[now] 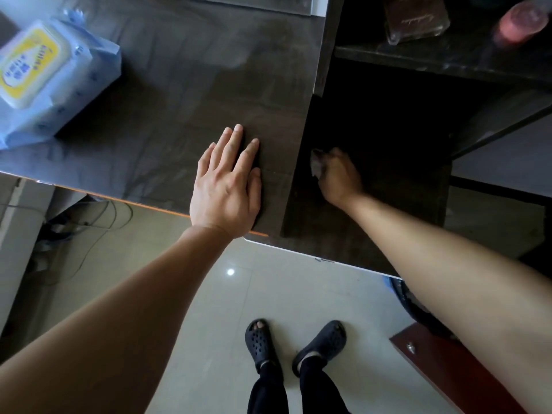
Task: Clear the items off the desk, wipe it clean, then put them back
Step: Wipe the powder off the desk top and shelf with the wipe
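Note:
My left hand lies flat, fingers straight, on the dark desk top near its front right corner. My right hand reaches into the shadowed lower shelf compartment beside the desk and grips a small crumpled grey wipe against the shelf surface. A blue and white wet-wipe pack with a yellow lid lies on the desk at the far left.
On the upper shelf at the right stand a clear glass block with brown contents and a blurred pink-capped bottle. Cables hang under the desk on the left. A red-brown board lies on the tiled floor near my sandalled feet.

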`<state>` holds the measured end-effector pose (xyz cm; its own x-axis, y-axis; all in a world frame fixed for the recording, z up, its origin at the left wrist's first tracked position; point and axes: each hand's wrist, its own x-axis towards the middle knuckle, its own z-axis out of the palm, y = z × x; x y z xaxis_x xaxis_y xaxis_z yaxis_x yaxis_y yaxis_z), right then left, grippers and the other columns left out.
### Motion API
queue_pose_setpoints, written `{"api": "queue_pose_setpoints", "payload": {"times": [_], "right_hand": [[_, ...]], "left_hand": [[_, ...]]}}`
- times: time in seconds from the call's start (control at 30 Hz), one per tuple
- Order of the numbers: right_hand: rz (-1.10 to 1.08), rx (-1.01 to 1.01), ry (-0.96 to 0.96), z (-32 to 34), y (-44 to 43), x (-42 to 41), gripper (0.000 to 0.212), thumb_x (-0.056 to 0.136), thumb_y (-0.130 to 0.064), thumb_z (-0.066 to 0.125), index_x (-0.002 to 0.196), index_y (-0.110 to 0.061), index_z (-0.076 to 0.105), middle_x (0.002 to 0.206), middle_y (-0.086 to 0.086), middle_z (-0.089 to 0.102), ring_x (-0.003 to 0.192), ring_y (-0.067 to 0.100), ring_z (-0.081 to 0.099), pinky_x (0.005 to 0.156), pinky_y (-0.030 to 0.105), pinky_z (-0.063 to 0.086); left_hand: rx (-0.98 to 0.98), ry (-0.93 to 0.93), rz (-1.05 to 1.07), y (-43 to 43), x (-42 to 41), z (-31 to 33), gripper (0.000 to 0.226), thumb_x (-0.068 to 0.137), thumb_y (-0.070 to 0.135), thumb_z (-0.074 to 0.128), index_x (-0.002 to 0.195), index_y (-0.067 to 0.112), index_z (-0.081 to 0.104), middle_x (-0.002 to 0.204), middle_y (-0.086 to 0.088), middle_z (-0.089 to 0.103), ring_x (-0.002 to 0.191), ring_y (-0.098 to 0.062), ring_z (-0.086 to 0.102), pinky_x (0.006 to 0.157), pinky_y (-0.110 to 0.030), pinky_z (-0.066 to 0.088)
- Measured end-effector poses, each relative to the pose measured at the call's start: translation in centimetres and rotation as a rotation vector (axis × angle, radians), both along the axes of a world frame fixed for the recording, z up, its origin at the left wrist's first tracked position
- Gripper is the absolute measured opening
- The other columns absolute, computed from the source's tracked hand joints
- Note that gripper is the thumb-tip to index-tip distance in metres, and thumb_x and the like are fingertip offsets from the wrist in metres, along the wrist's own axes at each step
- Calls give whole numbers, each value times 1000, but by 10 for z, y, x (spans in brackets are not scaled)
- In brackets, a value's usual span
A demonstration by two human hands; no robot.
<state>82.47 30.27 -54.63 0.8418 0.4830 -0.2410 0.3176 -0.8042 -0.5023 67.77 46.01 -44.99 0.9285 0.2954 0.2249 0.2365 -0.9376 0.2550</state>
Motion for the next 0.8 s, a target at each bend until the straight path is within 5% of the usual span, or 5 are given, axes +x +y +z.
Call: {"api": "queue_pose_setpoints", "payload": {"times": [0.17,0.33,0.47,0.6,0.8], "right_hand": [[122,-25,-69,-2,-3,-83,50,80,3,52,129,-5,53,134,22,48,124,40,43,94,42,47],[508,94,129,7,-57,-175,32,87,-10,44,115,-17,59,96,4,50,96,28,52,61,35,47],[156,188,156,6,-62,-131,43,83,-27,30,105,-21,66,91,6,54,85,28,54,68,37,49],[-151,-123,-42,0,-58,-72,47,83,-11,46,128,-23,55,107,12,52,106,34,48,77,38,47],[208,67,93,1,-56,-203,43,83,-12,35,119,-21,57,93,4,51,95,25,49,63,35,45]], "left_hand": [[3,-7,1,-2,1,-1,43,94,22,43,134,9,52,148,-16,39,140,-30,32,114,-42,25],[1,11,9,-2,2,1,43,95,24,41,135,10,50,149,-16,37,141,-29,30,116,-41,22],[-5,-7,2,-2,2,0,43,93,22,44,133,8,53,147,-17,40,139,-31,33,114,-44,26],[-6,-12,-15,-2,2,0,42,93,22,42,132,8,53,147,-17,40,139,-32,33,114,-44,26],[-19,15,-30,-1,1,1,44,95,24,40,134,8,50,148,-17,38,141,-32,29,115,-45,23]]}}
